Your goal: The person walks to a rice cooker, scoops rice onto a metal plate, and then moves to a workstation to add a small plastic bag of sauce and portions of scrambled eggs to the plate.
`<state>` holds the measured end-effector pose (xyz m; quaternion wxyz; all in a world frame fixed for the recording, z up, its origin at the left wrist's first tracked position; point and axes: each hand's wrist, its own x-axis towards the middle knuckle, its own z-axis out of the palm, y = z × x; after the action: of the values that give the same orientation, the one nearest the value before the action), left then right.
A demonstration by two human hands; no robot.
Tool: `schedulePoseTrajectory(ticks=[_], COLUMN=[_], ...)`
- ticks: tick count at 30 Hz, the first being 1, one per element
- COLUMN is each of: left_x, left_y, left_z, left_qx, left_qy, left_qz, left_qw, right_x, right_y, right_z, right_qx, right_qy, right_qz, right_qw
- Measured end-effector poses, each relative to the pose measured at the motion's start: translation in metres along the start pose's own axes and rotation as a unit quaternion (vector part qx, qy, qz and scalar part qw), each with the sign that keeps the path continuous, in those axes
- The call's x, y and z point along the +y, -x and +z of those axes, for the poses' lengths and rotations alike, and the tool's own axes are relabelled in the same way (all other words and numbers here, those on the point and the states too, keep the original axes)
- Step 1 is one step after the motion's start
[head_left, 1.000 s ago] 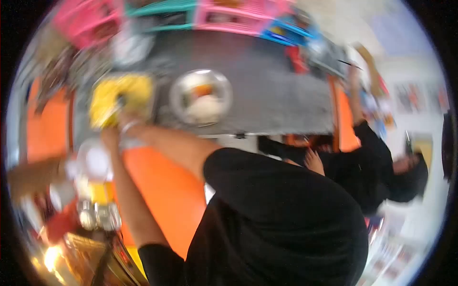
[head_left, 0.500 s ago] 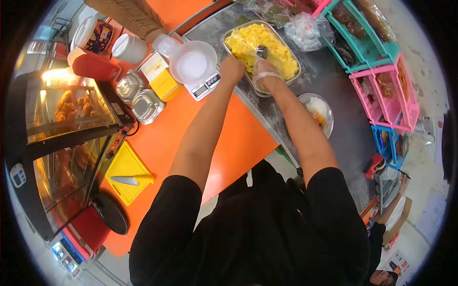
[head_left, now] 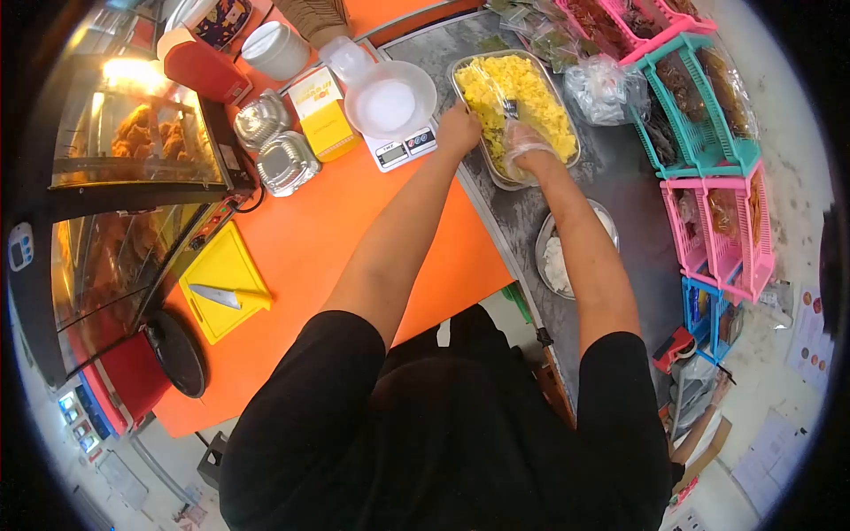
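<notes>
My right hand point(head_left: 531, 154) holds a utensil point(head_left: 511, 108); left hand point(head_left: 459, 130), grip unclear, meets the tray point(head_left: 577, 142), lengthwise along the grey desk's point(head_left: 655, 274) left edge.

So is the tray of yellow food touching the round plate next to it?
Apart: the head view shows bare grey counter between the tray and the round plate.

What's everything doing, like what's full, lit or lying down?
Tray, heaped with yellow food
Right hand, in a clear glove, over the tray
Left hand, at the tray's edge
Plate, holding white food, partly hidden
Knife, lying on the board
Scale, bowl on top; reading too small to tell
Warmer, lit
</notes>
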<state>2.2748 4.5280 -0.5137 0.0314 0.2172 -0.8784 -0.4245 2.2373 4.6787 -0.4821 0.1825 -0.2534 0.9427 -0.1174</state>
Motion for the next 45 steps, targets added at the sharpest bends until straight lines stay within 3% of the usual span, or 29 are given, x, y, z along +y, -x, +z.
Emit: schedulePoseTrajectory(ticks=[7, 16, 18, 21, 25, 27, 28, 30, 31, 33, 34, 36, 43, 45], left_x=[-0.008, -0.002, -0.004, -0.001, -0.001, 0.000, 0.007, 0.015, 0.006, -0.002, -0.001, 0.006, -0.009, -0.008], left_y=[-0.003, -0.001, -0.002, 0.001, -0.001, 0.001, 0.006, 0.011, 0.008, 0.007, 0.011, 0.020, 0.029, 0.031], left_z=[0.005, 0.005, 0.003, 0.002, 0.002, -0.001, -0.010, -0.024, -0.020, -0.020, -0.021, -0.025, -0.019, -0.016], left_qx=[-0.003, -0.012, -0.038, -0.034, -0.056, -0.051, -0.051, -0.150, -0.152, -0.156, -0.157, -0.098, -0.076, -0.072], left_qy=[0.022, 0.076, 0.114, 0.086, 0.117, 0.089, 0.088, 0.124, 0.123, 0.227, 0.227, 0.149, 0.112, 0.109], left_qz=[0.024, -0.034, -0.020, -0.027, -0.052, -0.025, -0.026, -0.098, -0.099, -0.079, -0.080, -0.012, -0.010, -0.027], left_qw=[0.999, 0.996, 0.992, 0.995, 0.990, 0.994, 0.994, 0.976, 0.976, 0.958, 0.958, 0.984, 0.991, 0.991], right_x=[0.015, 0.015, 0.006, 0.018, 0.038, 0.049, 0.038, 0.023, 0.029, 0.035, 0.034, 0.029, 0.011, 0.012], right_y=[-0.004, -0.008, 0.011, 0.003, -0.003, -0.009, 0.002, 0.023, 0.024, 0.030, 0.033, 0.045, 0.067, 0.071], right_z=[0.016, 0.031, -0.002, 0.003, 0.029, 0.043, 0.030, 0.006, 0.012, 0.015, 0.010, -0.008, -0.014, -0.016], right_qx=[-0.023, -0.119, -0.140, -0.140, -0.092, -0.091, -0.093, -0.106, -0.107, -0.140, -0.140, -0.166, -0.143, -0.138], right_qy=[0.046, 0.067, -0.099, -0.092, -0.156, -0.384, -0.385, -0.492, -0.494, -0.621, -0.622, -0.511, -0.537, -0.571], right_qz=[-0.046, -0.060, 0.013, -0.065, -0.066, 0.071, 0.071, 0.145, 0.146, 0.105, 0.106, 0.137, 0.146, 0.171], right_qw=[0.998, 0.989, 0.985, 0.984, 0.981, 0.916, 0.915, 0.852, 0.851, 0.764, 0.763, 0.832, 0.818, 0.791])
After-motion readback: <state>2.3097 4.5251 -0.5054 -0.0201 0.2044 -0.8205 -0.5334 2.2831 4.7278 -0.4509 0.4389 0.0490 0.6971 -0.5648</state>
